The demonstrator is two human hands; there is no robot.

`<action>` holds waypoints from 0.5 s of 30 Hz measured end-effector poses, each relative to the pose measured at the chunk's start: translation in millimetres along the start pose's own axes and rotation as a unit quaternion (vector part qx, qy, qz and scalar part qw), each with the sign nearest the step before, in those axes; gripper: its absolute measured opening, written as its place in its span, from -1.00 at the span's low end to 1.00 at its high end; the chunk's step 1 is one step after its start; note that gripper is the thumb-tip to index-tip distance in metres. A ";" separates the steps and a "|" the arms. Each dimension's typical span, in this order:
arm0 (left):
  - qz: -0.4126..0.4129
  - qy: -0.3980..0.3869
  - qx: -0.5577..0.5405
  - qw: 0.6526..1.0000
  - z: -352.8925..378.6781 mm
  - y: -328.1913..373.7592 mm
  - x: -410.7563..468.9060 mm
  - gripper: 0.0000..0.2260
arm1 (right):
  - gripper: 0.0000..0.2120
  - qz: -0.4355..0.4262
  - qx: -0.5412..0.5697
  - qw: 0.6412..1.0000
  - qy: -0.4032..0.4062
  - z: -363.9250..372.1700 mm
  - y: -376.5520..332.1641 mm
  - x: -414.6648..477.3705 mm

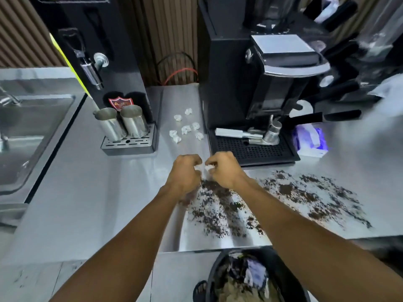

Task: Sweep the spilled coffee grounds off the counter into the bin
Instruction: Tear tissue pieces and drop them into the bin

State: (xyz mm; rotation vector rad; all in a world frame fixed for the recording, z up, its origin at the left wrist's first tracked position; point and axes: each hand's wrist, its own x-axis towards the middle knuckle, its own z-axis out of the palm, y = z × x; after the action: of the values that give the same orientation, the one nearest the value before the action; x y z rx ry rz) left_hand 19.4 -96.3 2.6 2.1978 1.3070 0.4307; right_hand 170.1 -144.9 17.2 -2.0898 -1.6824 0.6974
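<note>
Centrally, left hand (185, 173) and right hand (224, 168) each pinch white tissue (206, 167). Grounds (283, 192) lie scattered at 3 to 5 o'clock on the counter (98, 203); bin (257, 277) at 6. Light, loose, likely smearing; gather by pushing, not gripping.

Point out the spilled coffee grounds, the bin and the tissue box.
coffee grounds (287, 190): head view, dense dark patch on the counter.
bin (214, 271): head view, black left rim.
tissue box (310, 138): head view, its purple top face.
</note>
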 end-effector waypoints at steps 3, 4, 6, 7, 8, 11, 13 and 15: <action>-0.011 -0.007 -0.009 1.000 11.3 30.2 -37.2 -0.71 | -0.71 0.004 0.017 1.000 0.006 -8.9 13.7 -45.9; -0.011 -0.007 -0.014 1.000 16.6 41.0 -50.3 -0.72 | -0.70 0.007 0.023 1.000 0.006 -11.2 20.3 -62.0; -0.005 -0.010 -0.030 0.999 29.1 60.0 -74.4 -0.74 | -0.69 0.011 0.034 0.999 0.011 -16.1 33.6 -93.6; 0.000 -0.014 -0.035 0.999 36.5 69.5 -87.3 -0.75 | -0.70 0.011 0.041 0.999 0.012 -18.2 41.2 -110.7; 0.006 -0.020 -0.038 0.999 44.8 78.4 -100.3 -0.77 | -0.70 0.016 0.049 0.999 0.011 -19.7 49.0 -128.1; 0.014 -0.036 -0.024 0.999 71.6 102.5 -138.2 -0.83 | -0.78 0.026 0.063 0.998 0.002 -20.3 73.3 -180.1; 0.014 -0.043 -0.014 0.999 92.4 112.7 -163.6 -0.84 | -0.81 0.034 0.059 0.998 0.000 -16.8 90.3 -213.1; 0.009 -0.060 -0.011 0.998 115.9 119.0 -191.3 -0.83 | -0.82 0.049 0.053 0.997 -0.006 -8.6 109.9 -244.9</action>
State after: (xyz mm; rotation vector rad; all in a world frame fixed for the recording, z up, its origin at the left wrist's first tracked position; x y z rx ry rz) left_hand 72.5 -343.0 -18.9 2.1827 1.2132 0.3136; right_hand 221.7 -407.8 -2.2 -2.1081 -1.5227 0.8141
